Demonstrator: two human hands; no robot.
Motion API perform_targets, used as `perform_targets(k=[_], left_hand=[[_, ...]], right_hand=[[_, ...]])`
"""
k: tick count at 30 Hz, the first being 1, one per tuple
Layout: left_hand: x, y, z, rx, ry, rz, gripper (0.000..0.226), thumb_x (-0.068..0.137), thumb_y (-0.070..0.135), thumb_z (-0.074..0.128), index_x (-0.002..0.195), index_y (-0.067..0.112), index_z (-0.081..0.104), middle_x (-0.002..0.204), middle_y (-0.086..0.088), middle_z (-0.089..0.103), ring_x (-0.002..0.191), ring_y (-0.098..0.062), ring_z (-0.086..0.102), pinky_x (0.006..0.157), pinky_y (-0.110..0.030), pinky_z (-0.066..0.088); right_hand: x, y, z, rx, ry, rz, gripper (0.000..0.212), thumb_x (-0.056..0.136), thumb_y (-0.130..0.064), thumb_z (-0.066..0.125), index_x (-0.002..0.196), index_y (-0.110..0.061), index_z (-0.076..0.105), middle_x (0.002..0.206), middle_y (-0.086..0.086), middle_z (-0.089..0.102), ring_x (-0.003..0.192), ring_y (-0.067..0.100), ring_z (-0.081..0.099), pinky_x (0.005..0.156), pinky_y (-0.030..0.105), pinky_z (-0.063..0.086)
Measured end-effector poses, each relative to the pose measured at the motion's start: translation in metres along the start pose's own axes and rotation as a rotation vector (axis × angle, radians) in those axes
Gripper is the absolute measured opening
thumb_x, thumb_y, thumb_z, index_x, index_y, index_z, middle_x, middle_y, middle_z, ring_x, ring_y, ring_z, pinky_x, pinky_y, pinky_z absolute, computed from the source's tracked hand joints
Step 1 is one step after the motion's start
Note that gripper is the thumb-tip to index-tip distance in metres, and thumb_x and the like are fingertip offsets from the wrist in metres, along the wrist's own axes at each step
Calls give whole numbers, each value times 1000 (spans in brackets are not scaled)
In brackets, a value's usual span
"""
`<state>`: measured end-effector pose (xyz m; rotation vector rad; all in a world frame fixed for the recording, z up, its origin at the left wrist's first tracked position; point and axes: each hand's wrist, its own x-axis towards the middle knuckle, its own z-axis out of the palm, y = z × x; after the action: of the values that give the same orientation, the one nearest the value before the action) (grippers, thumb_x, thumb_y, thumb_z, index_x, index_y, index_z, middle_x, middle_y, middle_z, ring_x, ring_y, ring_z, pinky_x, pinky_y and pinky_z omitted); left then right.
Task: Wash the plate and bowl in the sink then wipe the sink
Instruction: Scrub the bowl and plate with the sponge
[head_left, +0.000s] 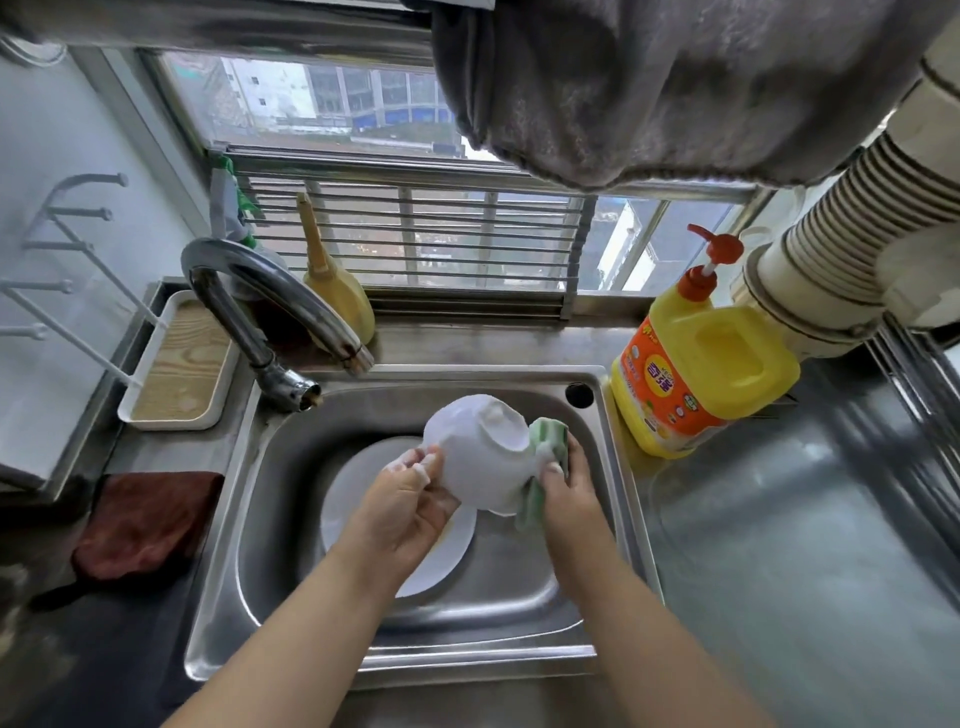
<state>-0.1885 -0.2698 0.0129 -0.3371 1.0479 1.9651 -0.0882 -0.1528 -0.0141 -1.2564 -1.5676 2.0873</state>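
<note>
A white bowl (480, 452) is held above the steel sink (249, 499), tipped so its foot faces up and away from me. My left hand (410, 504) grips its left rim with soapy fingers. My right hand (563, 483) presses a green sponge (545, 441) against the bowl's right side. A white plate (358, 488) lies flat on the sink bottom under both hands, partly hidden by them.
A curved chrome faucet (270, 312) arches over the sink's back left. A yellow dish soap bottle (701, 374) stands on the right counter. A dark red cloth (145, 525) lies left of the sink, a white tray (176, 364) behind it. A grey towel (675, 88) hangs overhead.
</note>
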Motion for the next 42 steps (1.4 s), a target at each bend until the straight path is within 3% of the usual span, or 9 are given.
perform_targets(k=[9, 15, 18, 22, 27, 30, 35, 39, 42], left_hand=[[40, 3, -46, 1107, -146, 199, 10, 91, -3, 55, 85, 1, 62, 73, -1, 56, 72, -11, 52, 72, -18, 41], [86, -37, -51, 1632, -233, 540, 17, 84, 2, 57, 70, -2, 64, 70, -10, 58, 69, -25, 54, 64, -25, 40], [111, -58, -49, 1829, -364, 634, 15, 70, -6, 58, 63, 6, 64, 66, -7, 59, 63, -26, 58, 53, -26, 47], [136, -81, -57, 2047, -477, 540, 16, 43, 1, 56, 50, 15, 58, 53, 1, 53, 49, -19, 54, 36, -14, 33], [154, -102, -74, 2092, -487, 582, 8, 45, 11, 60, 48, 18, 62, 53, 3, 54, 53, -18, 56, 40, -16, 31], [166, -114, -81, 2007, -403, 653, 16, 62, 24, 58, 49, 18, 65, 55, 5, 59, 66, -20, 55, 64, -24, 36], [168, -112, -80, 1664, -84, 347, 29, 75, 30, 78, 93, 8, 75, 103, -5, 65, 105, -23, 49, 90, -28, 36], [149, -94, -73, 1152, 146, 102, 28, 90, 26, 63, 111, 8, 63, 109, -6, 62, 99, -19, 57, 81, -23, 40], [135, -79, -93, 1158, 295, 30, 18, 93, 29, 56, 105, 16, 56, 104, -4, 62, 90, -19, 56, 78, -28, 42]], right_hand=[[17, -4, -37, -10, 39, 180, 36, 97, -36, 47, 133, -28, 47, 115, 7, 61, 103, 26, 60, 78, 36, 52], [15, 14, -54, -62, 3, 233, 36, 97, -38, 48, 131, -29, 50, 116, 6, 62, 106, 26, 60, 90, 43, 51], [17, 14, -61, -20, 15, 240, 28, 96, -36, 48, 123, -32, 55, 113, 6, 65, 102, 25, 63, 78, 37, 53], [23, 16, -63, 24, 5, 265, 21, 94, -36, 50, 112, -33, 61, 105, 5, 69, 95, 24, 66, 68, 33, 52], [41, 26, -57, -36, -27, 293, 20, 96, -34, 48, 109, -33, 63, 101, 4, 70, 93, 22, 65, 74, 35, 53], [51, 33, -49, -74, -17, 303, 28, 97, -34, 48, 120, -23, 58, 105, 8, 67, 92, 21, 64, 71, 32, 51], [62, 42, -40, -89, 2, 345, 33, 97, -33, 47, 126, -19, 53, 110, 11, 64, 96, 24, 63, 69, 32, 50], [65, 44, -31, -100, -8, 366, 33, 98, -31, 46, 127, -17, 52, 111, 13, 63, 95, 25, 62, 69, 32, 51], [65, 43, -22, -123, -38, 378, 33, 98, -32, 46, 127, -18, 51, 112, 14, 62, 95, 26, 61, 68, 33, 50]])
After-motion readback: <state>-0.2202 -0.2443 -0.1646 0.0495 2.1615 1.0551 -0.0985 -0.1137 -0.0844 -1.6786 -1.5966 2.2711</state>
